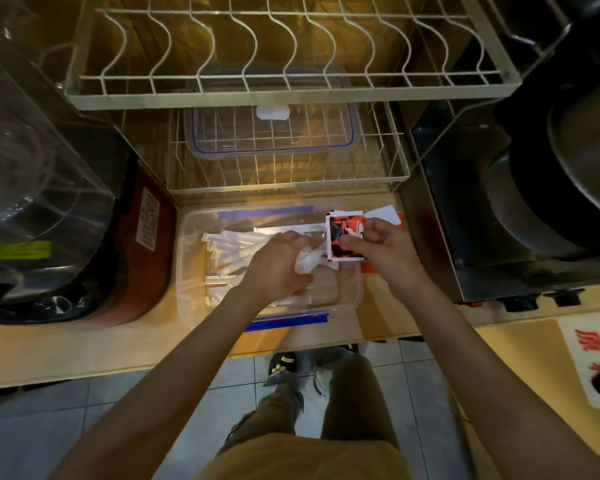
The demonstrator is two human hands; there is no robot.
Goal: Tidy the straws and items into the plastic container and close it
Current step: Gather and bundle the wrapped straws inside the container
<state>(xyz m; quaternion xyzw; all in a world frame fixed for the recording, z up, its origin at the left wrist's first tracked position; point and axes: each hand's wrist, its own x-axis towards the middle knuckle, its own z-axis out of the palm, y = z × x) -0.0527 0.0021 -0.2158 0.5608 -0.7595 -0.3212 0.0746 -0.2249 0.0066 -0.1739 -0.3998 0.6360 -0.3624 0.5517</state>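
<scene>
**Head view: both hands busy over open container, lid parked on rack**

Head view, looking down. Left hand (278, 263) curled round a crumpled white wrapper wad (305, 261), held low inside the plastic container (187, 258), probably to drop it or push it down among the contents. Right hand (378, 249) pinching a red, black and white printed card or packet (345, 239) by its near edge, held upright over the container's right rim, seemingly lined up to go in next. Behind the right hand, more white and orange paper (388, 214), partly hidden.

Wrapped white straws (226, 247) lying in a loose fan just left of the left hand, already inside the container. Blue clips visible on the container's far and near edges, flipped open.

Clear lid (271, 133) with blue seal resting on the lower wire rack (378, 161), well beyond both hands, likely put out of the way while filling. Upper dish rack (291, 46) above that.

Judgement: mid-filling; closing not yet started, lid to be fetched.
</scene>
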